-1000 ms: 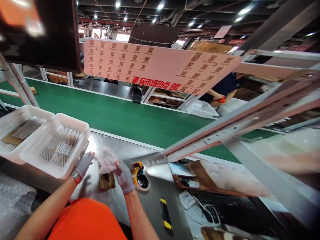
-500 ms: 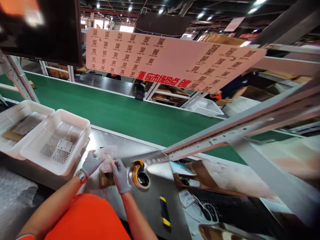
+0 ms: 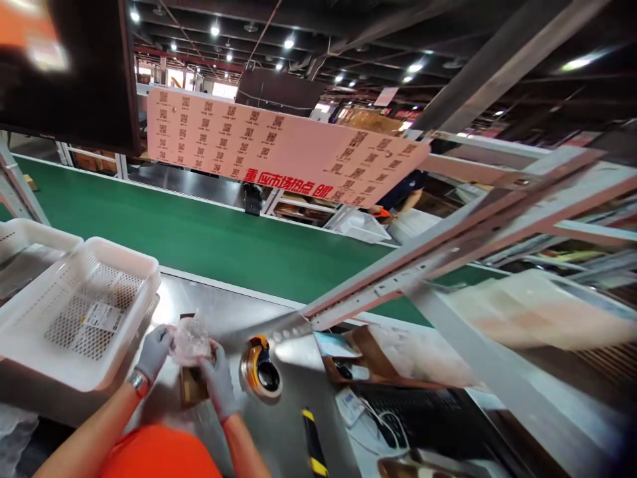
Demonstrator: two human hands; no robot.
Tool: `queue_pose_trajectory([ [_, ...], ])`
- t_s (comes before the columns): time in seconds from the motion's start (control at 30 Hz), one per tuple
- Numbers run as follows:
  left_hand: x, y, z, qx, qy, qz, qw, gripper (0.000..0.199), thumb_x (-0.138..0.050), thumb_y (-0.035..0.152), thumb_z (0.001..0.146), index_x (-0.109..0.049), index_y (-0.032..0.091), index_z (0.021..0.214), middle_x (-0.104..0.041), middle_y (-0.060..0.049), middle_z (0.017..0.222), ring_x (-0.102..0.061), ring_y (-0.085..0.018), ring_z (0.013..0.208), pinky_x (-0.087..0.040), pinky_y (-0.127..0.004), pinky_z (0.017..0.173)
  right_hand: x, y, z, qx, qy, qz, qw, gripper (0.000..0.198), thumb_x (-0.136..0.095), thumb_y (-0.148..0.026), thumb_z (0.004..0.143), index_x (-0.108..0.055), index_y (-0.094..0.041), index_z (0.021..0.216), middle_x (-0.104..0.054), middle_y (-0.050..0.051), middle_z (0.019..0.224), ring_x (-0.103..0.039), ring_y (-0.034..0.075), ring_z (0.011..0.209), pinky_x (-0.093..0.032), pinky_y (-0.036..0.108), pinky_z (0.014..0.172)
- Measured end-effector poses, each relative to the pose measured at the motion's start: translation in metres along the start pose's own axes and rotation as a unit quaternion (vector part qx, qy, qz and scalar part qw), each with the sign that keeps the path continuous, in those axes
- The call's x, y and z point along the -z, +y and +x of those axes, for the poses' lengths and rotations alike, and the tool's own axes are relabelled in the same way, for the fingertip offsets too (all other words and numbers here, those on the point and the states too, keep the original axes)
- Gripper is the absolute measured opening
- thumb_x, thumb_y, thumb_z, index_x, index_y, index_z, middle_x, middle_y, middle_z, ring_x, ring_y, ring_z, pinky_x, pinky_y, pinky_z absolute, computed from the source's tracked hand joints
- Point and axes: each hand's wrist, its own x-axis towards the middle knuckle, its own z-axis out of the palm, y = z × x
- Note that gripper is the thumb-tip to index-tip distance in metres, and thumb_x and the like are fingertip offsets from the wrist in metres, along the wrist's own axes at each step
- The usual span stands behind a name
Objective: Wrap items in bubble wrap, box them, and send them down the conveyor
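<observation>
Head view: the crumpled clear plastic bubble-wrap bundle [image 3: 190, 340] sits between the two gloved hands, just above the steel worktop [image 3: 279, 425] and directly over a small brown cardboard box [image 3: 190, 388]. The bundle is a rounded, puckered lump with no clear long axis; it is only slightly wider than tall, and what it wraps cannot be made out. It looks glossy and translucent, with pale highlights. The left hand [image 3: 153, 350], in a grey knit glove with a watch at the wrist, is curled against the bundle's left side and grasps it. The right hand [image 3: 215, 382], gloved the same way, grips the bundle's lower right edge and rests against the box; how far its fingers close is partly hidden. The small brown box lies flat on the worktop, and its inside is hidden by the bundle and hands. Just left of the hands stands a white perforated plastic basket [image 3: 30, 352] holding a white paper label on its mesh floor; a second white basket [image 3: 34, 232] behind it holds something flat and grey. Just right of the right hand lies an orange tape dispenser with a roll of tape [image 3: 259, 372]. Nearer the camera is a black and yellow utility knife [image 3: 312, 445]. Beyond the worktop runs a green conveyor belt [image 3: 199, 232].
</observation>
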Motion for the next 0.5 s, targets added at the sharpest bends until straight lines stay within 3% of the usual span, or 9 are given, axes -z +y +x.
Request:
queue_pose_trajectory([
  [0.1,-0.003,0.000,-0.015,-0.027,0.001,0.080,0.996,0.042,-0.059,0.063,0.089,-0.073,0.023,0.082,-0.076,-0.004,0.076,-0.065,-0.021,0.073,-0.052,-0.033,0.071,0.000,0.012,-0.012,0.034,-0.001,-0.068,0.997,0.084,-0.074,-0.035,0.080,-0.061,-0.022,0.162,-0.072,0.017,0.165,-0.070,0.035,0.154,-0.058,0.051,0.131],
  [0.2,-0.002,-0.004,-0.030,-0.042,-0.023,0.149,0.988,0.040,-0.055,0.058,0.094,-0.074,0.024,0.087,-0.082,-0.007,0.084,-0.072,-0.025,0.079,-0.053,-0.036,0.077,0.000,0.016,-0.030,0.164,0.018,-0.188,0.968,0.088,-0.075,-0.031,0.085,-0.054,-0.022,0.170,-0.063,0.020,0.175,-0.060,0.038,0.165,-0.054,0.058,0.136],
  [0.3,0.000,-0.014,-0.038,-0.042,-0.028,0.192,0.980,0.037,-0.054,0.054,0.096,-0.074,0.024,0.087,-0.085,-0.011,0.088,-0.075,-0.028,0.081,-0.052,-0.038,0.077,-0.003,0.013,-0.049,0.332,0.037,-0.260,0.906,0.066,-0.072,-0.026,0.096,-0.061,-0.024,0.161,-0.071,0.020,0.162,-0.070,0.037,0.153,-0.063,0.058,0.125],
  [0.37,0.000,-0.021,-0.041,-0.044,-0.027,0.208,0.977,0.037,-0.053,0.052,0.098,-0.074,0.024,0.086,-0.085,-0.012,0.089,-0.075,-0.028,0.081,-0.052,-0.038,0.077,-0.006,0.010,-0.056,0.406,-0.021,-0.270,0.873,0.049,-0.062,-0.019,0.100,-0.068,-0.028,0.148,-0.080,0.016,0.145,-0.079,0.031,0.137,-0.069,0.049,0.114],
  [0.43,0.001,-0.026,-0.043,-0.040,-0.035,0.217,0.975,0.037,-0.052,0.049,0.099,-0.075,0.024,0.086,-0.086,-0.012,0.089,-0.076,-0.028,0.082,-0.052,-0.038,0.077,-0.009,0.008,-0.058,0.411,-0.124,-0.271,0.862,0.048,-0.053,-0.013,0.100,-0.071,-0.029,0.141,-0.085,0.011,0.135,-0.083,0.025,0.127,-0.071,0.040,0.108],
  [0.5,0.002,-0.029,-0.045,-0.032,-0.042,0.225,0.973,0.037,-0.051,0.046,0.100,-0.078,0.023,0.088,-0.088,-0.012,0.093,-0.079,-0.029,0.086,-0.054,-0.038,0.080,-0.013,0.009,-0.055,0.359,-0.190,-0.281,0.870,0.053,-0.050,-0.011,0.098,-0.071,-0.029,0.143,-0.087,0.009,0.133,-0.085,0.022,0.123,-0.070,0.033,0.106],
])
